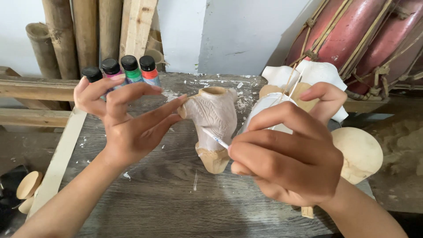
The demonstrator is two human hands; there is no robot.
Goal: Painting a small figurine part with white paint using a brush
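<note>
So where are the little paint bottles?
In the head view, the four paint bottles stand upper left at the table's back edge, just behind the left hand.

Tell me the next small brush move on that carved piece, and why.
Probably stroke the thin brush downward: its tip rests on the carved wooden piece, whose upper part is whitish while the base is bare wood. The left hand steadies its edge with a fingertip; the right hand pinches the brush.

A pale wall [185,31] with a grey-blue patch fills the upper middle of the frame. Bamboo poles [66,35] and a wooden plank [139,26] lean against it at upper left. The grey wood-grain table [176,202], flecked with white, spans the centre. Red drums [352,31] laced with cord lie at upper right, in soft daylight.
</note>
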